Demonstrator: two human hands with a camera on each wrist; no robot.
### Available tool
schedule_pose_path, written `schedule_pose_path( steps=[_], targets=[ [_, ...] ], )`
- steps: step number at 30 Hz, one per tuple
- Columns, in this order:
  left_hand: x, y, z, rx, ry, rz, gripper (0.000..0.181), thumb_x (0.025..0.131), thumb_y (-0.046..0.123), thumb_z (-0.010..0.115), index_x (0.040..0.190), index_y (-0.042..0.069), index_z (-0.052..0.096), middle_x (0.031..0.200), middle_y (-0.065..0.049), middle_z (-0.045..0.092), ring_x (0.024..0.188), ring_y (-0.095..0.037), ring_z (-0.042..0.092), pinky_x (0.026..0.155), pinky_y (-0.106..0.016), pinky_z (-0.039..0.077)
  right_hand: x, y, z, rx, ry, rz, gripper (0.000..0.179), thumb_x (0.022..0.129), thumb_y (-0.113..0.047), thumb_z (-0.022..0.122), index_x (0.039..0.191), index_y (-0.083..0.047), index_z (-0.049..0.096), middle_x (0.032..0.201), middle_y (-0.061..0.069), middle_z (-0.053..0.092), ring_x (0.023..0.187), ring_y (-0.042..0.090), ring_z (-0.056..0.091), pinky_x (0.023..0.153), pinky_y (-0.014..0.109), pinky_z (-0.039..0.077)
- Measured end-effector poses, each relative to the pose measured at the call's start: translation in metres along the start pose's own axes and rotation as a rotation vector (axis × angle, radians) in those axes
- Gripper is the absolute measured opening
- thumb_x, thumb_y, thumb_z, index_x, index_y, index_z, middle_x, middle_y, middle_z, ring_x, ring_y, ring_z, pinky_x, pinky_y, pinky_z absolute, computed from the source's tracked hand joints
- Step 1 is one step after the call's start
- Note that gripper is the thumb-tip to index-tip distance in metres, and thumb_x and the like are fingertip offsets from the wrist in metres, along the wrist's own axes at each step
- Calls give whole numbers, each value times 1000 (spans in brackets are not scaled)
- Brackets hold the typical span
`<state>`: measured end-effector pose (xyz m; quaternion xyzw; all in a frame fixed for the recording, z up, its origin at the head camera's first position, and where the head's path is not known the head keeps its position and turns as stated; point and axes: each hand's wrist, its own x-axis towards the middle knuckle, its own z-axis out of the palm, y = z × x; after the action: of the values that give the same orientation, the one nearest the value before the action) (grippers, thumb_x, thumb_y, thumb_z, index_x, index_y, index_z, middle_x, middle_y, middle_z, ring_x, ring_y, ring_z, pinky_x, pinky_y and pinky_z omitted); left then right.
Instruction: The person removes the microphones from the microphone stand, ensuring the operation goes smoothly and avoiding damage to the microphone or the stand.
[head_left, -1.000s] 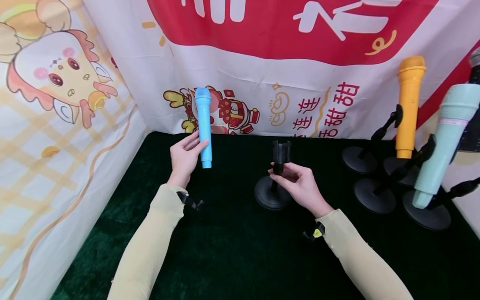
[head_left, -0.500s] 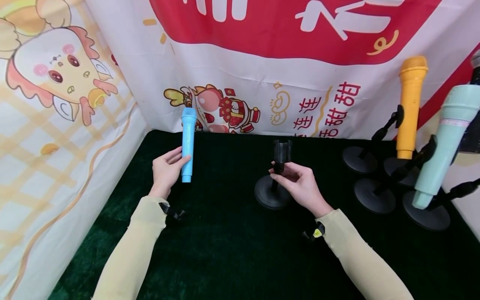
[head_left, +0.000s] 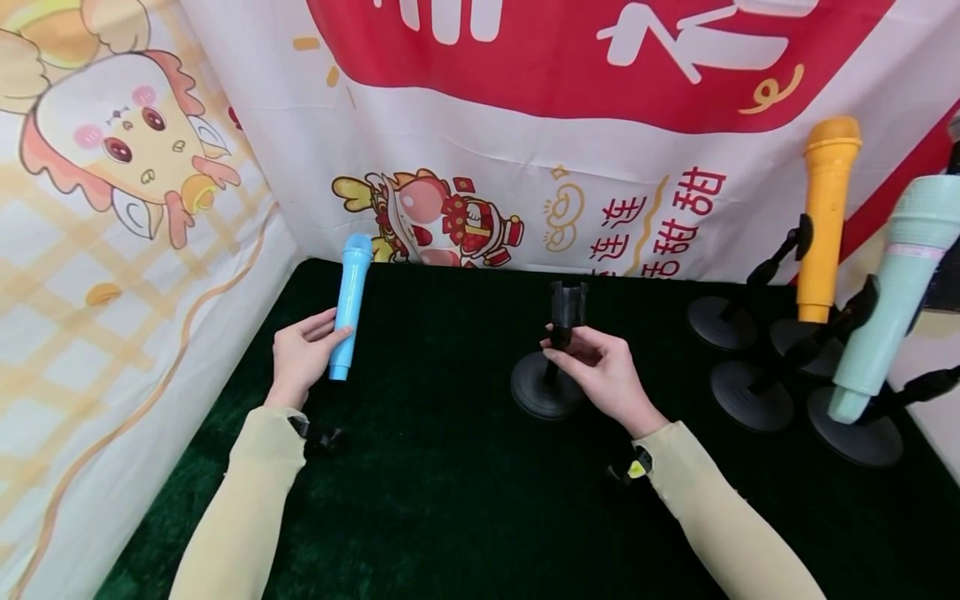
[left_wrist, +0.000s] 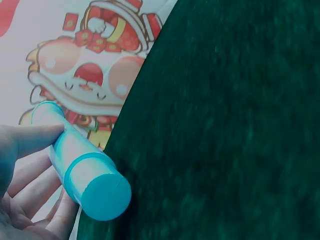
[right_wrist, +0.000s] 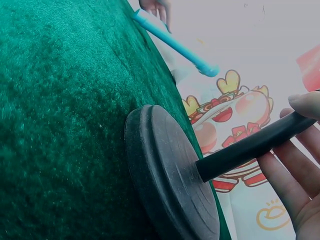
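Observation:
A light blue microphone (head_left: 350, 304) is held near its lower half by my left hand (head_left: 302, 357), thumb on one side and fingers on the other. It stands nearly upright, leaning slightly right at the top; the left wrist view shows its round end (left_wrist: 106, 196) toward the camera. My right hand (head_left: 603, 371) grips the thin stem (right_wrist: 255, 143) of a black microphone stand (head_left: 549, 385) between thumb and fingers. The stand's round base (right_wrist: 172, 175) lies on the dark green cloth. Its clip (head_left: 569, 305) points up with nothing in it.
On the right, several black stands (head_left: 752, 396) stand close together. They bear an orange microphone (head_left: 827, 221) and a mint green microphone (head_left: 892, 300). A printed white and red banner (head_left: 480, 125) hangs behind the green cloth (head_left: 450, 500), and a patterned one (head_left: 150, 317) at left.
My left hand has moved left and toward me, lowering the blue microphone, which now tilts a little to the right at its top. My right hand and the stand have stayed in place.

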<state>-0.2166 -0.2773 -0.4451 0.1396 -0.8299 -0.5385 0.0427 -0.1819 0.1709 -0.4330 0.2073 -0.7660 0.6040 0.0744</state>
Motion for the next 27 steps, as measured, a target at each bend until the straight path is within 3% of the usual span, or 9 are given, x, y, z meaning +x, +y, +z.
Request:
schedule_pose_path(
  steps=[9, 17, 24, 27],
  targets=[
    [2, -12, -18, 39, 5, -36, 66, 91, 50, 75, 145, 16, 59, 136, -8, 63, 123, -24, 61, 103, -48, 46, -1, 2, 0, 2, -1, 20, 28, 95, -17, 76, 122, -17, 72, 108, 2, 75, 102, 20, 71, 86, 32, 58],
    [5, -19, -28, 47, 64, -74, 63, 92, 46, 75, 145, 15, 59, 137, -10, 63, 126, -23, 59, 105, -45, 45, -1, -3, 1, -3, -1, 45, 30, 94, -2, 73, 124, -7, 70, 110, 10, 74, 103, 23, 71, 87, 31, 58],
    [5, -24, -34, 66, 30, -107, 63, 93, 47, 73, 145, 15, 59, 136, -10, 63, 122, -24, 61, 94, -35, 49, -2, -31, 3, -1, -11, 37, 28, 95, 0, 72, 123, 0, 69, 109, 14, 74, 103, 23, 71, 87, 30, 57],
    [5, -26, -35, 76, 13, -107, 62, 93, 47, 73, 144, 15, 60, 134, -10, 64, 121, -23, 61, 88, -29, 49, -3, -33, 4, 0, -11, 31, 29, 95, 0, 72, 123, 0, 69, 109, 14, 74, 103, 23, 71, 87, 30, 57]
  ],
)
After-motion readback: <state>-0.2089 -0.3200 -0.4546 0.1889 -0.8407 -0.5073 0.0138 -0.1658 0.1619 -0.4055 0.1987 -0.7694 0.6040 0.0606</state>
